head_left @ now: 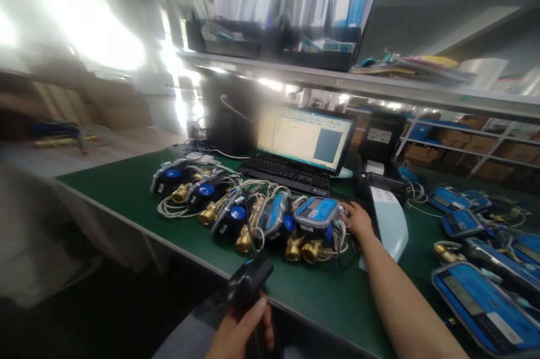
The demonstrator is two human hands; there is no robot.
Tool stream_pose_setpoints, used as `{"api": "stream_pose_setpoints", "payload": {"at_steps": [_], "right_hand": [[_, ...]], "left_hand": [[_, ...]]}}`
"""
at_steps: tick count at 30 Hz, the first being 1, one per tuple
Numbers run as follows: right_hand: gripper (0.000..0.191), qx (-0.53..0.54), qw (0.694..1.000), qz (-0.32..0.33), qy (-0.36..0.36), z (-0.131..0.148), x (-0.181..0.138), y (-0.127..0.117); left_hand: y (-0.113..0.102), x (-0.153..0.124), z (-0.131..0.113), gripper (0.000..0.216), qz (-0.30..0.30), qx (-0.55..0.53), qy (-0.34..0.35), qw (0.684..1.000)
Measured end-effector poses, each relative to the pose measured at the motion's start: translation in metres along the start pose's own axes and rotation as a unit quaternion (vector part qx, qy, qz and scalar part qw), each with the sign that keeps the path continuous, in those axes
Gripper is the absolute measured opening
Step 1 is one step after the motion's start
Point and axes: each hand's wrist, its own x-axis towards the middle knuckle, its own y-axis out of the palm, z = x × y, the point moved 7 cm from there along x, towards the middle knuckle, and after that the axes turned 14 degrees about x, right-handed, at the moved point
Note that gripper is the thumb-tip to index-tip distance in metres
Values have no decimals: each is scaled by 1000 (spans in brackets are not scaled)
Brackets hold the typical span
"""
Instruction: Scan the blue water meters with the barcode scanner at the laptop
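The left hand (240, 331) is clamped on a black scanner (248, 283) at the surface's (126, 196) near edge, nose aimed up-right. The blue-faced meter (317, 214) lies just beyond, steadied by the right hand (358, 219), fingers loosely curled against its side.

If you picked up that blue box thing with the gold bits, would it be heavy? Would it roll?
The meter by the right hand probably feels heavy for its size, judging by its brass fittings. It likely won't roll: its body looks boxy. Its looped white cable seems floppy and might drag.
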Motion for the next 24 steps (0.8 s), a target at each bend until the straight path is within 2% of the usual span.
{"api": "stream_pose_setpoints", "payload": {"at_steps": [5, 11, 17, 24], "right_hand": [[43, 0, 1000, 1, 2, 0, -1, -1], [43, 4, 1000, -3, 8, 0, -1, -1], [43, 7, 1000, -3, 13, 0, -1, -1], [44, 14, 1000, 1, 21, -1, -2, 0]], "left_hand": [[15, -8, -10, 30, -9, 23, 54, 998], [27, -7, -10, 33, -53, 58, 69, 995], [26, -2, -7, 39, -57, 71, 70, 993], [29, -4, -14, 37, -76, 44, 81, 993]]}}
